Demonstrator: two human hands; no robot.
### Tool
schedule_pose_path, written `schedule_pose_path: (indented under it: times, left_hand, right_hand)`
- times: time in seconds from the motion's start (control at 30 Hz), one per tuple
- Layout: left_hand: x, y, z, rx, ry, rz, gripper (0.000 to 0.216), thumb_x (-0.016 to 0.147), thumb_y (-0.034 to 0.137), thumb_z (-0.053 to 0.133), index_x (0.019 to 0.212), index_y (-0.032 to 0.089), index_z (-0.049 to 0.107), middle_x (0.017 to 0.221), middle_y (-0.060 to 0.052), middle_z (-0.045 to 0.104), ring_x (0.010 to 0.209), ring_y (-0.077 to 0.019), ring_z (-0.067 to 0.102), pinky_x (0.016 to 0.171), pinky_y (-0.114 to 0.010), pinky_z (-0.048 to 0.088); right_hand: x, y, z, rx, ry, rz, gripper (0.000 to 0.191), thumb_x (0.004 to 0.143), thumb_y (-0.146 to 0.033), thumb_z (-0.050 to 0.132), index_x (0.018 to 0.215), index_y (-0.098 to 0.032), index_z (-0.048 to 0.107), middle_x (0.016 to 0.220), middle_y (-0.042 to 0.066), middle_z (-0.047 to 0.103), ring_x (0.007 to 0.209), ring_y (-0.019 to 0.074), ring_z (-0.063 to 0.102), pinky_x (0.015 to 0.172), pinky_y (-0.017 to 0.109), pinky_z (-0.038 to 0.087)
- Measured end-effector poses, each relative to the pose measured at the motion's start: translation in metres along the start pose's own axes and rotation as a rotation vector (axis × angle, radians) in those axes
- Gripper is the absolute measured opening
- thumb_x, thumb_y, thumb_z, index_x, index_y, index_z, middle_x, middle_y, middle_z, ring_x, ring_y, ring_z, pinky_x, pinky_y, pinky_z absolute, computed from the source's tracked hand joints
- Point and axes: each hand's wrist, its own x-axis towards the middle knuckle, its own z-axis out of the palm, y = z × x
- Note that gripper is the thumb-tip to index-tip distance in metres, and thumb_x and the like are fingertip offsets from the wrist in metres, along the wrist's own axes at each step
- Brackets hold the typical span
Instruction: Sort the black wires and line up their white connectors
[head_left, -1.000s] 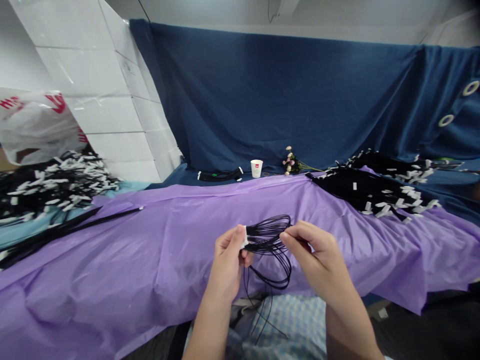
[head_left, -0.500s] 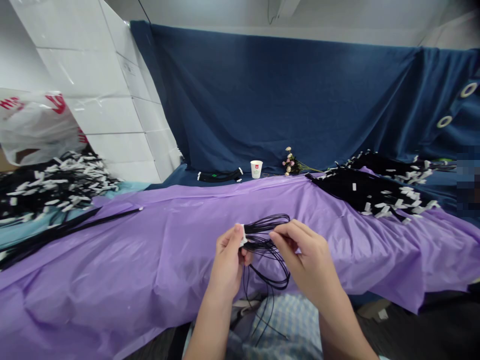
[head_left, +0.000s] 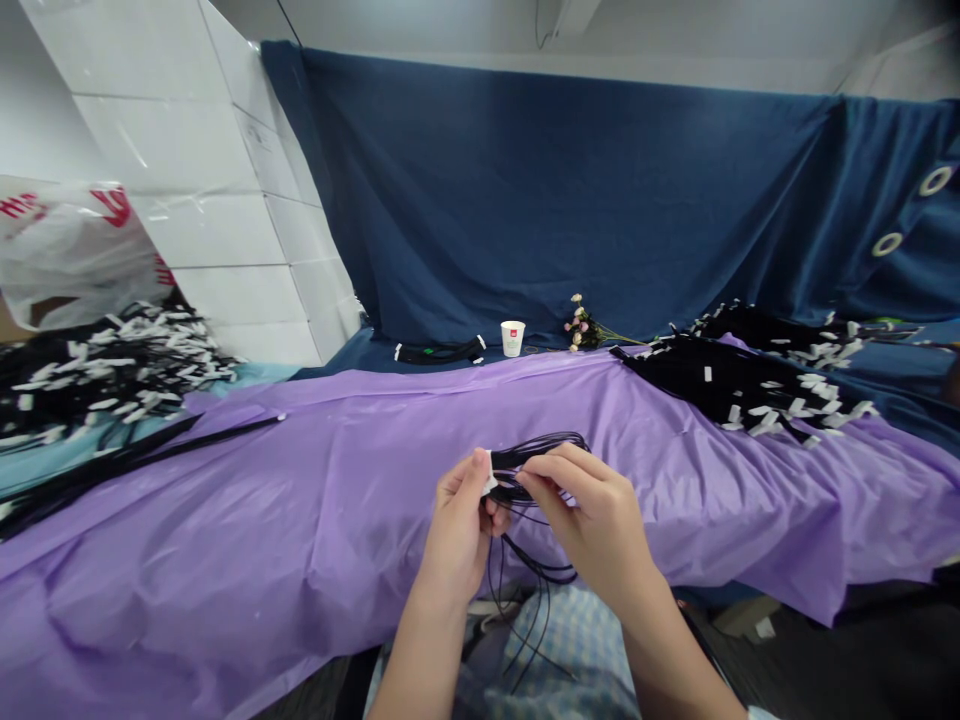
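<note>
My left hand (head_left: 459,518) pinches a white connector (head_left: 490,477). My right hand (head_left: 589,503) (hold unclear) has neared it over black wires (head_left: 517,455), bringing the handling there.

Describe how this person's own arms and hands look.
The left hand and right hand are ungloved, with no rings, bracelets or markings visible. Both forearms are bare; a sliver of pale cloth, perhaps a sleeve, shows beside the right one.
</note>
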Motion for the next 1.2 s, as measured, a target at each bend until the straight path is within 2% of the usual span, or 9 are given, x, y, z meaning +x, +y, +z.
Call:
schedule_pose_path:
  times: [0.3,0.43,0.57,0.7,0.8,0.9,0.97,1.1,1.2]
  left_hand:
    - [0.006,-0.003,-0.011,0.103,-0.093,0.023,0.049,0.061,0.059,0.08,0.065,0.015,0.058,0.044,0.008,0.04,0.035,-0.0062,0.041,0.035,-0.017,0.028]
    - [0.005,-0.001,-0.008,0.076,-0.055,-0.014,0.046,0.063,0.054,0.081,0.064,0.015,0.057,0.043,0.008,0.04,0.034,-0.0061,0.041,0.035,-0.017,0.028]
    - [0.007,0.002,-0.004,-0.044,0.006,-0.067,0.049,0.061,0.054,0.083,0.063,0.016,0.052,0.043,0.008,0.041,0.034,-0.0054,0.039,0.034,-0.016,0.029]
    - [0.011,0.008,-0.004,-0.203,0.056,-0.124,0.047,0.064,0.051,0.082,0.068,0.017,0.05,0.047,0.008,0.043,0.038,-0.0057,0.042,0.037,-0.017,0.034]
    - [0.012,0.012,-0.003,-0.293,0.132,-0.154,0.037,0.074,0.047,0.076,0.081,0.016,0.058,0.047,0.008,0.043,0.04,-0.0076,0.046,0.041,-0.018,0.04]
    - [0.012,0.013,-0.002,-0.313,0.162,-0.142,0.033,0.08,0.046,0.071,0.092,0.016,0.064,0.044,0.008,0.043,0.042,-0.0099,0.05,0.045,-0.021,0.047]
    - [0.011,0.011,-0.002,-0.301,0.153,-0.121,0.035,0.08,0.047,0.071,0.094,0.015,0.066,0.043,0.007,0.044,0.043,-0.0102,0.051,0.049,-0.023,0.05]
    - [0.011,0.006,-0.004,-0.269,0.117,-0.094,0.04,0.075,0.049,0.075,0.095,0.015,0.068,0.044,0.007,0.047,0.044,-0.0097,0.053,0.049,-0.02,0.049]
    - [0.011,0.005,-0.005,-0.255,0.107,-0.08,0.045,0.07,0.051,0.078,0.097,0.016,0.069,0.045,0.008,0.046,0.045,-0.009,0.053,0.047,-0.018,0.046]
  right_hand:
    - [0.003,0.008,-0.001,0.016,0.042,0.004,0.01,0.094,-0.02,0.057,0.088,-0.02,0.066,0.08,0.003,0.064,0.073,0.0144,0.058,0.067,0.027,0.043]
    - [0.004,0.009,-0.003,0.061,0.029,0.018,0.008,0.093,-0.02,0.059,0.092,-0.02,0.067,0.081,0.003,0.064,0.072,0.0139,0.059,0.067,0.026,0.046]
    - [0.004,0.013,-0.014,0.106,0.121,0.023,0.01,0.089,-0.019,0.065,0.099,-0.02,0.067,0.085,0.003,0.065,0.072,0.0136,0.061,0.07,0.026,0.05]
    - [0.001,0.025,-0.029,0.215,0.148,0.184,0.017,0.094,-0.029,0.056,0.088,-0.019,0.067,0.077,0.003,0.064,0.07,0.0142,0.061,0.066,0.025,0.049]
    - [0.0,0.035,-0.031,0.214,0.0,0.327,0.031,0.097,-0.033,0.048,0.076,-0.017,0.064,0.065,0.001,0.058,0.059,0.0125,0.055,0.054,0.023,0.042]
    - [0.0,0.036,-0.021,0.2,-0.245,0.317,0.028,0.093,-0.028,0.053,0.069,-0.015,0.061,0.06,-0.001,0.055,0.055,0.0111,0.05,0.048,0.021,0.035]
    - [0.001,0.03,-0.012,0.252,-0.305,0.283,0.027,0.091,-0.027,0.056,0.068,-0.014,0.063,0.062,-0.001,0.058,0.057,0.0116,0.052,0.05,0.021,0.037]
    - [0.003,0.012,0.005,0.462,-0.344,0.237,0.023,0.092,-0.03,0.057,0.099,-0.017,0.074,0.086,0.005,0.074,0.08,0.0199,0.069,0.065,0.025,0.052]
    - [0.002,0.004,0.013,0.511,-0.329,0.24,0.025,0.093,-0.029,0.057,0.11,-0.021,0.074,0.097,0.007,0.075,0.085,0.0212,0.071,0.064,0.026,0.055]
